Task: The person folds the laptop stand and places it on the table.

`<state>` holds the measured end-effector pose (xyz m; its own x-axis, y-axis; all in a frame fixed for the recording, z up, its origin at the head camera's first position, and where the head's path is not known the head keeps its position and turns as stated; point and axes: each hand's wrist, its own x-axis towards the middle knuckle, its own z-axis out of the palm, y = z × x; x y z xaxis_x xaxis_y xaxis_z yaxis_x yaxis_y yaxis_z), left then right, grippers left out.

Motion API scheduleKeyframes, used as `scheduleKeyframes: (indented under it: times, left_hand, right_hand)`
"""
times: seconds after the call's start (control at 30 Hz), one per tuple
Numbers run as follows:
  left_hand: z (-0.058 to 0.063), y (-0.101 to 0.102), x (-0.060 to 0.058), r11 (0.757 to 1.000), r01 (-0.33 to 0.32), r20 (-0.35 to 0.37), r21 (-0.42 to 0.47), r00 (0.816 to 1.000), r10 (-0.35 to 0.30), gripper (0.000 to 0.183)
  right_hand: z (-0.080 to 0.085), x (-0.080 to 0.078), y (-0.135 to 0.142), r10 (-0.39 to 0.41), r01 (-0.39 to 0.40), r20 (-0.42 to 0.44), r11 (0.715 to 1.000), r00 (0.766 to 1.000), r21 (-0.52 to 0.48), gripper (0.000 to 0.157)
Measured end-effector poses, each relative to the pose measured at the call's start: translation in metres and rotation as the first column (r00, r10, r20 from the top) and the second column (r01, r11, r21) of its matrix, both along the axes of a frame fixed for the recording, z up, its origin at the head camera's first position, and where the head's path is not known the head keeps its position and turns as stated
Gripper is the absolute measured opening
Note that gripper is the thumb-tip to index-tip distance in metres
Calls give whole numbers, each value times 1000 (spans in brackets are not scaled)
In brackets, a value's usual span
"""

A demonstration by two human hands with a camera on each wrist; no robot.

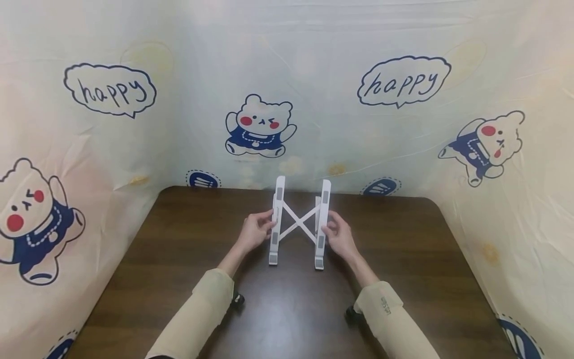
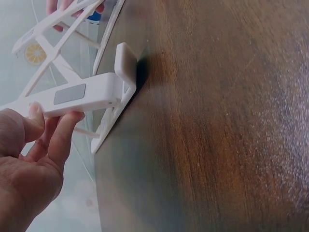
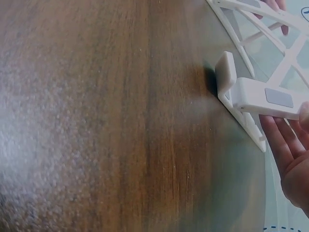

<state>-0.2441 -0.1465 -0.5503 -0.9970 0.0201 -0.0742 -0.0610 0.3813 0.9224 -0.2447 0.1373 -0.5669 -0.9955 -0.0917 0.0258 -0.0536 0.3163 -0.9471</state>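
Note:
A white folding laptop stand [image 1: 298,223] stands unfolded on the table, its two side arms joined by crossed bars. Grey pads show along the top of each arm, and a small upturned lip ends the near side. My left hand [image 1: 255,231] pinches the left arm between thumb and fingers, seen closely in the left wrist view, where the thumb lies on top and the fingertips underneath. On the opposite side, my right hand [image 1: 342,236] holds the right arm in the same manner. In the right wrist view, the thumb is partly cut off by the frame edge.
The dark brown wooden table [image 1: 179,279] has rounded far corners. Behind it and along both sides hangs a pale cloth [image 1: 323,70] printed with cartoon bears and the word "happy". The stand is near the table's far edge.

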Motion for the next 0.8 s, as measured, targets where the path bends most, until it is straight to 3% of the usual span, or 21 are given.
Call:
scheduleKeyframes:
  times: [0.5, 0.8]
  left_hand:
    - [2, 15, -2, 1000, 18, -11, -4, 1000, -18, 48]
    - [-2, 22, -2, 999, 28, -12, 18, 1000, -28, 47]
  right_hand:
    - [1, -2, -1, -7, 7, -16, 999, 1000, 40, 50]
    - [-1, -1, -5, -6, 8, -31, 998, 999, 68, 50]
